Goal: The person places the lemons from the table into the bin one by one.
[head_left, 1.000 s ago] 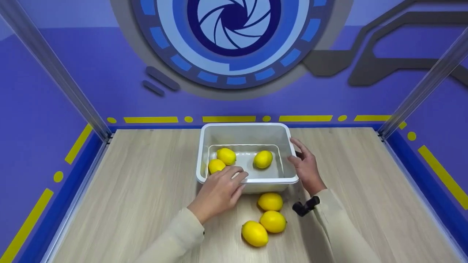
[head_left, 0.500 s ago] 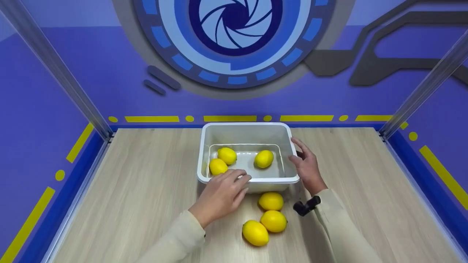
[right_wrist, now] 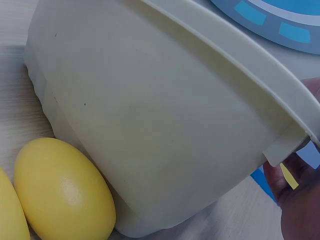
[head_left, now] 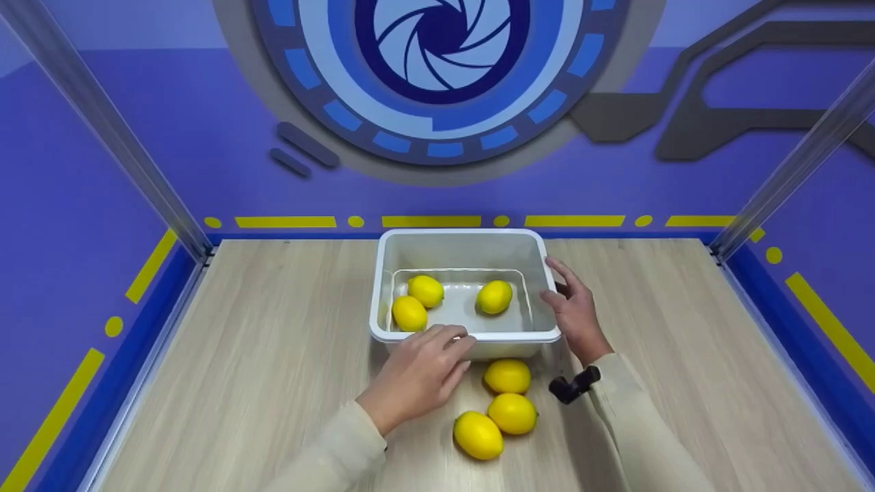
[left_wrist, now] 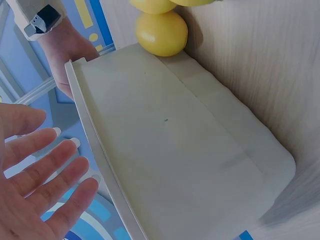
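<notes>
A white plastic bin [head_left: 465, 337] stands on the table with three lemons inside: two touching at its left, one lemon [head_left: 494, 297] at the right. Over the bin's near rim is my left hand [head_left: 420, 372], and in the left wrist view its fingers [left_wrist: 55, 165] are spread with nothing in them. My right hand [head_left: 577, 318] grips the bin's right end at the rim; its fingers partly hide behind the rim in the right wrist view. In front of the bin lie three more lemons: one lemon [head_left: 507, 376] close to its wall, a middle lemon [head_left: 513, 413] and a nearest lemon [head_left: 478, 435].
The wooden table [head_left: 273, 355] is bounded by a blue back wall [head_left: 287, 198] and side walls with metal corner posts [head_left: 130, 137]. A small black device [head_left: 574, 385] sits at the right sleeve's cuff.
My left hand has drawn back from inside the bin toward its near rim and slightly right, uncovering the lower left lemon. The right hand and the lemons stay in place.
</notes>
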### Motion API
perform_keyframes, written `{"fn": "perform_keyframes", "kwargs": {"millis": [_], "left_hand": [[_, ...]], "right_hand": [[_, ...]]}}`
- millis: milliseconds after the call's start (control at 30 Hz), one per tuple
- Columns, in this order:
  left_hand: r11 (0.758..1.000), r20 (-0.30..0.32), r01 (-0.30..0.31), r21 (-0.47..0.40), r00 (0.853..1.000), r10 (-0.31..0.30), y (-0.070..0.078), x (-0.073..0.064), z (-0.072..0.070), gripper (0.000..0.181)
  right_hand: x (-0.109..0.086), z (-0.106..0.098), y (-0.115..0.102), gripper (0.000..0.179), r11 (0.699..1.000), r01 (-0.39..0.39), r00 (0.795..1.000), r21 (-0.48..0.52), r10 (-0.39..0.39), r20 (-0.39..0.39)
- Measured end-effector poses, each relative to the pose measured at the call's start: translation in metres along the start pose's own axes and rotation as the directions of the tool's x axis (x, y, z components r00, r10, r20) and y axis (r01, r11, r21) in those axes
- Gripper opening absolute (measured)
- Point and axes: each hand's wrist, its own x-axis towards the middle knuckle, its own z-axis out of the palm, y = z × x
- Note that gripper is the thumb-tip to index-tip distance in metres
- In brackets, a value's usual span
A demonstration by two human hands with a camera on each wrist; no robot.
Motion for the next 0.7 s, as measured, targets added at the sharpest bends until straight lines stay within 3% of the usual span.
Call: {"fn": "perform_keyframes", "kwargs": {"millis": [700], "left_hand": [[0.999,0.015,-0.050,0.001,0.999,0.050,0.0109,-0.0067,0.0057,0.032]], "right_hand": [[0.0015,-0.0005,0.0025,0.058,0.999,-0.005,1.000,-0.038,0.005,0.003]]}}
